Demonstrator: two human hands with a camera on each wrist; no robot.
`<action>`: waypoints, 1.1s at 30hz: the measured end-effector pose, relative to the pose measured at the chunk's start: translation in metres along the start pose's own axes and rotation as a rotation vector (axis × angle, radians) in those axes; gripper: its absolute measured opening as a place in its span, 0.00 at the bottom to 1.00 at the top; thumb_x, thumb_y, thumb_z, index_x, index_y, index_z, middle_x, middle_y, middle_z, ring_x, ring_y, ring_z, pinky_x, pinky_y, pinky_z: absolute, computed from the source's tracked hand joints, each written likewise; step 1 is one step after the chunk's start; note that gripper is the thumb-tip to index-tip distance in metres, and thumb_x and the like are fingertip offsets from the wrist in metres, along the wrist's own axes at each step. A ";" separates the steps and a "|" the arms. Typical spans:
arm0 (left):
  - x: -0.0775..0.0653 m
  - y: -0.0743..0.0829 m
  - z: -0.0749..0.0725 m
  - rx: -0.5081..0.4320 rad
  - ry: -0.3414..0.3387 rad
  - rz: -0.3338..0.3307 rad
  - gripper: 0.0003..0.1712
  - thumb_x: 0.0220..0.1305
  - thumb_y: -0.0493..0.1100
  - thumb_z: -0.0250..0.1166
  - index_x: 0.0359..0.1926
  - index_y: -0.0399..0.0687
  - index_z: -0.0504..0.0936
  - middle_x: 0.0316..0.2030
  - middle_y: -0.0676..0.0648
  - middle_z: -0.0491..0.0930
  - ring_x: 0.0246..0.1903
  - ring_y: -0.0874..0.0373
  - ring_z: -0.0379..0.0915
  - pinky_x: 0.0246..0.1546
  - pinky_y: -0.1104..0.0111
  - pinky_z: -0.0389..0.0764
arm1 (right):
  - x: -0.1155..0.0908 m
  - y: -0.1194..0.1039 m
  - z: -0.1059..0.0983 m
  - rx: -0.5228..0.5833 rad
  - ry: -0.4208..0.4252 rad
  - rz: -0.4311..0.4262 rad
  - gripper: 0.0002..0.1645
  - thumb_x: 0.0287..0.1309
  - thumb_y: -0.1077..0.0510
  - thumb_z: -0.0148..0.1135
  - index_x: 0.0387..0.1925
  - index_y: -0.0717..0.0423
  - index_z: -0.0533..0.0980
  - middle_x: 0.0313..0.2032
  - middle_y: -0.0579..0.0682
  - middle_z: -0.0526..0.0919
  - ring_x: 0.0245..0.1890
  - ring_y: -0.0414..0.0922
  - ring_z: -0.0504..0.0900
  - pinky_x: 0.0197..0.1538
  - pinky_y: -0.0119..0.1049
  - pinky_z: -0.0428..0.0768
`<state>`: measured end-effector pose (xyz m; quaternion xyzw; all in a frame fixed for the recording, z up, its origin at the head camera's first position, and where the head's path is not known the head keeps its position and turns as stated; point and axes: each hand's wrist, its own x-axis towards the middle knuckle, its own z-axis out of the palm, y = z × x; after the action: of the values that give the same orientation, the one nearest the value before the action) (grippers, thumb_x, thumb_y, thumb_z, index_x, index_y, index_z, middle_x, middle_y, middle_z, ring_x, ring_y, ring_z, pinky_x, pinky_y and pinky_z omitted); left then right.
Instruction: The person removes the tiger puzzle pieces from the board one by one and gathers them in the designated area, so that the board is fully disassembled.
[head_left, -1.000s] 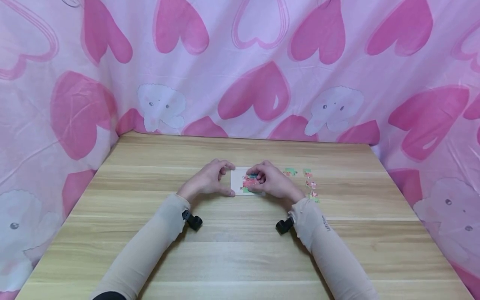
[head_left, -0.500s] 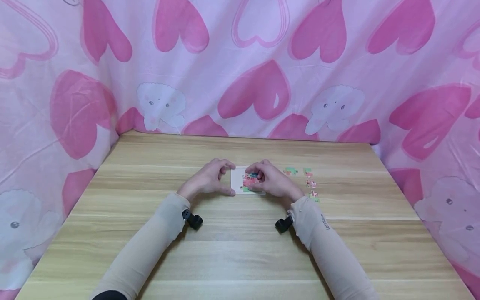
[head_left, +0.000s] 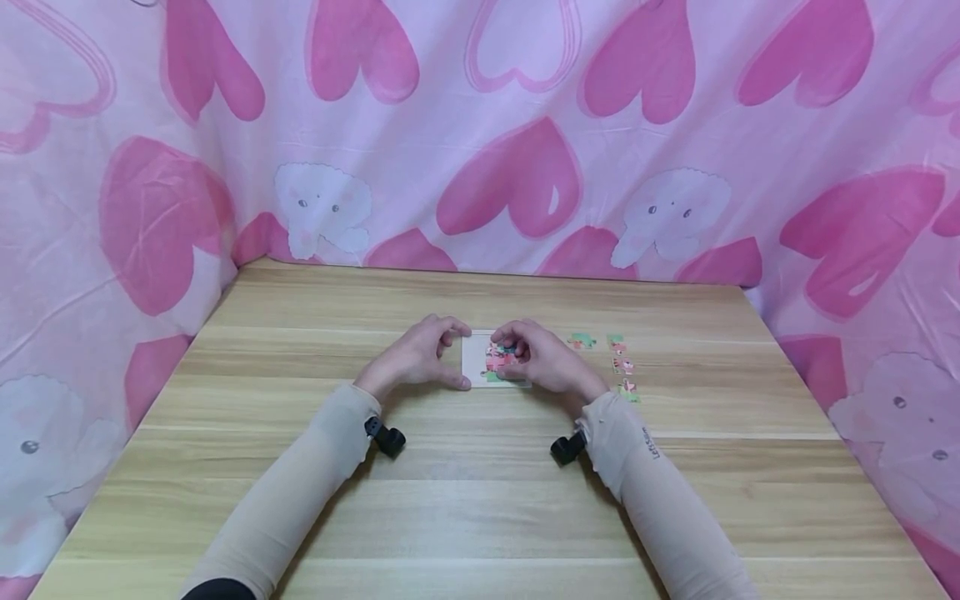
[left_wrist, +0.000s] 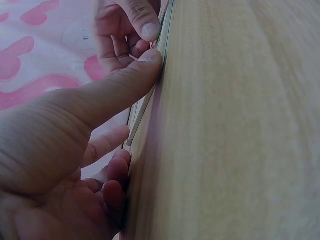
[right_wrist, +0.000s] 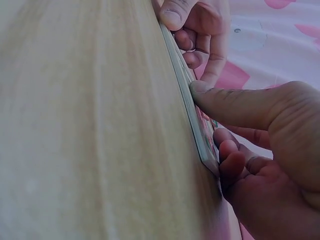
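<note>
A small white puzzle tray lies flat on the wooden table. Joined jigsaw pieces, pink, red and green, fill part of its middle and right. My left hand holds the tray's left end, thumb at the near corner and index finger at the far one. Over the right part, my right hand has thumb and index finger on opposite sides of the jigsaw pieces, its other fingers curled. In the right wrist view its thumb lies over the tray's near edge. The right hand hides some pieces.
To the right of the tray lie several loose pieces: a green one towards the back, and a short column with a pink piece and a green-edged piece. A pink heart-patterned curtain borders the wooden table behind and at the sides.
</note>
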<state>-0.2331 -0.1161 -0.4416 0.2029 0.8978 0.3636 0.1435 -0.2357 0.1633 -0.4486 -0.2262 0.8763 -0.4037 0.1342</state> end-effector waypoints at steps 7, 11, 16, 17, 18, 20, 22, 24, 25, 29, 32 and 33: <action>0.001 0.000 0.000 -0.002 -0.002 0.000 0.53 0.51 0.51 0.92 0.75 0.52 0.77 0.57 0.43 0.74 0.53 0.49 0.71 0.54 0.57 0.77 | 0.000 0.000 -0.001 0.036 0.020 0.008 0.25 0.68 0.62 0.79 0.64 0.50 0.83 0.51 0.49 0.84 0.48 0.48 0.80 0.53 0.43 0.81; 0.001 0.001 0.000 -0.002 -0.002 -0.002 0.53 0.50 0.51 0.92 0.75 0.51 0.77 0.56 0.43 0.74 0.53 0.49 0.71 0.54 0.57 0.77 | 0.001 0.000 0.000 0.054 0.026 0.005 0.24 0.68 0.62 0.79 0.63 0.51 0.84 0.48 0.51 0.85 0.46 0.48 0.81 0.51 0.42 0.81; 0.000 0.002 0.000 -0.008 -0.002 -0.010 0.52 0.51 0.51 0.92 0.75 0.52 0.77 0.56 0.43 0.74 0.53 0.49 0.71 0.54 0.57 0.77 | 0.002 0.002 0.000 0.048 0.030 0.007 0.24 0.69 0.60 0.79 0.64 0.53 0.84 0.49 0.50 0.86 0.46 0.47 0.81 0.50 0.40 0.81; 0.000 0.002 0.000 -0.010 -0.002 -0.014 0.52 0.51 0.51 0.92 0.75 0.52 0.77 0.56 0.44 0.74 0.53 0.49 0.71 0.54 0.57 0.77 | 0.003 0.002 0.000 0.044 0.032 0.008 0.24 0.69 0.60 0.78 0.64 0.53 0.84 0.50 0.49 0.86 0.46 0.47 0.81 0.50 0.40 0.81; 0.000 0.002 0.000 -0.013 -0.004 -0.017 0.52 0.51 0.51 0.92 0.75 0.53 0.77 0.57 0.44 0.74 0.54 0.49 0.71 0.54 0.57 0.77 | 0.002 0.002 0.000 0.043 0.034 0.010 0.24 0.69 0.60 0.78 0.64 0.53 0.84 0.50 0.49 0.86 0.46 0.47 0.81 0.50 0.41 0.82; 0.000 0.002 0.000 -0.012 -0.005 -0.017 0.52 0.51 0.51 0.92 0.75 0.53 0.77 0.57 0.44 0.74 0.54 0.49 0.71 0.55 0.56 0.77 | 0.003 0.002 0.000 0.042 0.037 0.008 0.24 0.69 0.61 0.78 0.64 0.52 0.84 0.49 0.49 0.86 0.46 0.47 0.81 0.49 0.41 0.82; 0.000 0.001 0.000 -0.012 -0.004 -0.020 0.52 0.51 0.51 0.92 0.75 0.53 0.77 0.57 0.44 0.74 0.54 0.49 0.71 0.54 0.56 0.77 | 0.003 0.001 -0.001 0.043 0.040 0.009 0.25 0.69 0.61 0.79 0.65 0.52 0.85 0.48 0.49 0.86 0.46 0.48 0.81 0.49 0.42 0.82; 0.001 0.001 0.000 -0.008 -0.004 -0.018 0.52 0.51 0.51 0.92 0.75 0.53 0.77 0.57 0.44 0.74 0.53 0.49 0.71 0.54 0.57 0.77 | 0.002 0.000 -0.003 0.037 0.048 0.011 0.25 0.69 0.60 0.79 0.65 0.51 0.85 0.47 0.48 0.86 0.46 0.48 0.82 0.50 0.43 0.82; 0.001 0.000 0.000 -0.005 -0.004 -0.017 0.52 0.51 0.51 0.92 0.75 0.53 0.77 0.57 0.44 0.74 0.53 0.49 0.71 0.54 0.57 0.77 | 0.002 -0.001 -0.004 0.033 0.052 0.010 0.25 0.68 0.60 0.79 0.65 0.51 0.85 0.47 0.48 0.86 0.46 0.48 0.82 0.50 0.43 0.83; 0.001 0.000 0.000 -0.004 -0.008 -0.016 0.52 0.51 0.52 0.92 0.75 0.53 0.77 0.57 0.44 0.74 0.53 0.50 0.71 0.54 0.57 0.77 | -0.001 -0.005 -0.011 0.024 0.069 0.004 0.27 0.69 0.61 0.78 0.67 0.53 0.84 0.50 0.49 0.85 0.47 0.48 0.83 0.53 0.44 0.83; 0.001 0.000 0.000 -0.007 -0.009 -0.015 0.52 0.51 0.51 0.92 0.75 0.53 0.77 0.56 0.44 0.74 0.53 0.50 0.71 0.54 0.57 0.77 | -0.006 -0.011 -0.020 0.043 0.080 0.000 0.28 0.70 0.60 0.77 0.69 0.54 0.82 0.50 0.50 0.86 0.47 0.50 0.83 0.52 0.44 0.84; 0.001 0.000 0.000 -0.007 -0.008 -0.016 0.52 0.51 0.51 0.92 0.75 0.53 0.77 0.56 0.44 0.74 0.53 0.50 0.71 0.55 0.57 0.77 | -0.008 -0.012 -0.024 0.047 0.089 0.003 0.28 0.71 0.59 0.77 0.70 0.53 0.82 0.49 0.50 0.86 0.46 0.50 0.82 0.51 0.44 0.84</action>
<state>-0.2337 -0.1154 -0.4421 0.1966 0.8976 0.3647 0.1506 -0.2360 0.1760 -0.4233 -0.2033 0.8720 -0.4336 0.1011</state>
